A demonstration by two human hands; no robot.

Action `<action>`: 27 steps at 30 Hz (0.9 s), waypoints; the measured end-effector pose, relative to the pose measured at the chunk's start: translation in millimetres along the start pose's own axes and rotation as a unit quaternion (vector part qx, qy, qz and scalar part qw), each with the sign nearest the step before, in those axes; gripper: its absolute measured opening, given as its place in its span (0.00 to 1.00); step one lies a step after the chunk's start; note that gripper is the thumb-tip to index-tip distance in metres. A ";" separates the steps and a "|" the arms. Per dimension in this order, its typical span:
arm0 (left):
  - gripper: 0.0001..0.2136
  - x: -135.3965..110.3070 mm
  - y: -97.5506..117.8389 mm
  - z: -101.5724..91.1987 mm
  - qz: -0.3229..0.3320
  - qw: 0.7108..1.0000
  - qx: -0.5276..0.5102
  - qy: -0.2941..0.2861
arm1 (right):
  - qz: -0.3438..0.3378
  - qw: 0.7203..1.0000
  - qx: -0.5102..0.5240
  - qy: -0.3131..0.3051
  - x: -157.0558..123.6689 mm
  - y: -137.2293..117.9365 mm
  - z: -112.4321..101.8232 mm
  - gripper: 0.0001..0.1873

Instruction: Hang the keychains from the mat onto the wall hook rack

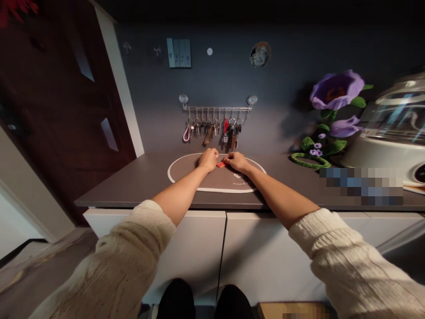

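Both my arms reach over a brown oval mat (181,173) with a white rim, lying on the dark countertop. My right hand (236,162) pinches a small flat red-orange piece (221,164) just above or on the mat; its exact kind is too small to tell. Close by on the left, my left hand (209,160) is closed, its fingers curled and their tips turned away from me. Whether it grips anything is hidden.
Behind the mat, several keys (215,128) hang from a clear rail (217,108) on the wall. To the right stand a purple flower decoration (337,93) and a large white appliance (375,153) with a clear top. White cabinet doors (189,252) lie below the countertop (133,188).
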State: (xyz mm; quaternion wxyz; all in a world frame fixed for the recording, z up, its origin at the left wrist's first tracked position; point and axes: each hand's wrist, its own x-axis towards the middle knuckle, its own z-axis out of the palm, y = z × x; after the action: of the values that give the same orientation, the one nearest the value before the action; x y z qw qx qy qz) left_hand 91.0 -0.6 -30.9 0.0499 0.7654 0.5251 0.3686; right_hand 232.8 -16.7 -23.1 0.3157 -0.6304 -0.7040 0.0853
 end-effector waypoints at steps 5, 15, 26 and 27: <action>0.09 -0.3 1.0 -1.7 0.003 1.000 0.010 -0.011 | 0.010 0.999 0.031 0.017 0.5 1.6 -0.4 0.08; 0.09 1.1 -0.3 1.2 0.023 1.000 -0.006 0.004 | 0.022 0.970 0.242 0.029 7.5 6.8 3.1 0.05; 0.09 3.1 0.4 3.8 0.042 0.998 -0.040 0.025 | -0.018 0.918 0.395 0.034 13.0 14.2 1.3 0.06; 0.09 3.2 0.4 4.2 0.044 0.998 -0.043 0.025 | -0.019 0.915 0.401 0.035 13.3 14.9 1.0 0.06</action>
State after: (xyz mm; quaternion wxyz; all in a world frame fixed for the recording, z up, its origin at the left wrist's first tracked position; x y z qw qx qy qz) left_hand 94.5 3.2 -32.1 0.0536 0.7753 0.4757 0.4120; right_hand 244.5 -1.0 -27.1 0.5685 -0.4397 -0.6107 0.3324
